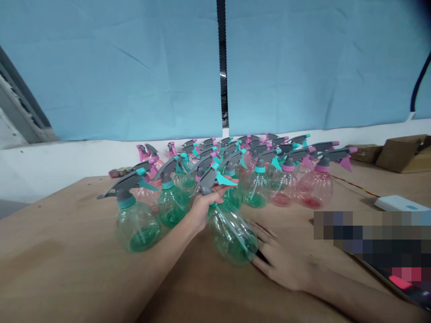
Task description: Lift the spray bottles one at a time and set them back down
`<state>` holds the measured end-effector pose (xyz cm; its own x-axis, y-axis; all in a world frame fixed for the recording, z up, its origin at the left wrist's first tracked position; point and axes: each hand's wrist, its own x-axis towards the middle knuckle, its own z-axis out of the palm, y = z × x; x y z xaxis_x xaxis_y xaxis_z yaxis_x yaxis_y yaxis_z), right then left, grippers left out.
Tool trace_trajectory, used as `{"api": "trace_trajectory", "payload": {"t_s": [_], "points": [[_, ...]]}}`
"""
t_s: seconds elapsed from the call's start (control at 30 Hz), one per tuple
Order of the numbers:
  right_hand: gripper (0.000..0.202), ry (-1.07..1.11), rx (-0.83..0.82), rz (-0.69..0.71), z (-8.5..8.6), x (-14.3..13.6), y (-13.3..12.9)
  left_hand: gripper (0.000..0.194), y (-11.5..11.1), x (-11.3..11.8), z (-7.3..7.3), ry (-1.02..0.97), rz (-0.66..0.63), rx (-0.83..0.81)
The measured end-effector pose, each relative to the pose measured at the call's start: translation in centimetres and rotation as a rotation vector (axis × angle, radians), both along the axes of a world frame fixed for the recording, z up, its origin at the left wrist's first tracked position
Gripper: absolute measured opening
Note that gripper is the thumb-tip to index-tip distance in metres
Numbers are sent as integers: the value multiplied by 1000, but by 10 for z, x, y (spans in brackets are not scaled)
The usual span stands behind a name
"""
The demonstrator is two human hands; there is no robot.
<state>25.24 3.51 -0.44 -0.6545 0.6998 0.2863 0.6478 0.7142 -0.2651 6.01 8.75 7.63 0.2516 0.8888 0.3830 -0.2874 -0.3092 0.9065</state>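
My left hand (207,206) is closed around the neck of a clear green spray bottle (234,235) with a grey head and turquoise trigger. The bottle leans, its head up to the left and its base down to the right. Beside that base is my right hand (279,255), palm down, fingers stretched and spread; the bottle hides some fingertips, and whether they touch it I cannot tell. Left of my left forearm stands another green spray bottle (138,229), with a second green bottle (172,206) just behind it.
Several green and pink spray bottles, among them a pink one (314,188), stand close together across the wooden table (67,229). A white box-shaped device (400,203) with a thin wire and cardboard boxes (404,154) are at right. A blue sheet (134,67) hangs behind.
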Motion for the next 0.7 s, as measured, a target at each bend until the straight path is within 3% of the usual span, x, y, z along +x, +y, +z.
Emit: {"api": "trace_trajectory", "payload": {"t_s": [0.3, 0.7], "points": [[52, 3, 4, 1, -8, 2, 3, 45, -2, -3, 0, 32, -7, -17], [50, -25, -33, -4, 0, 1, 1, 39, -3, 0, 2, 13, -15, -41]]}}
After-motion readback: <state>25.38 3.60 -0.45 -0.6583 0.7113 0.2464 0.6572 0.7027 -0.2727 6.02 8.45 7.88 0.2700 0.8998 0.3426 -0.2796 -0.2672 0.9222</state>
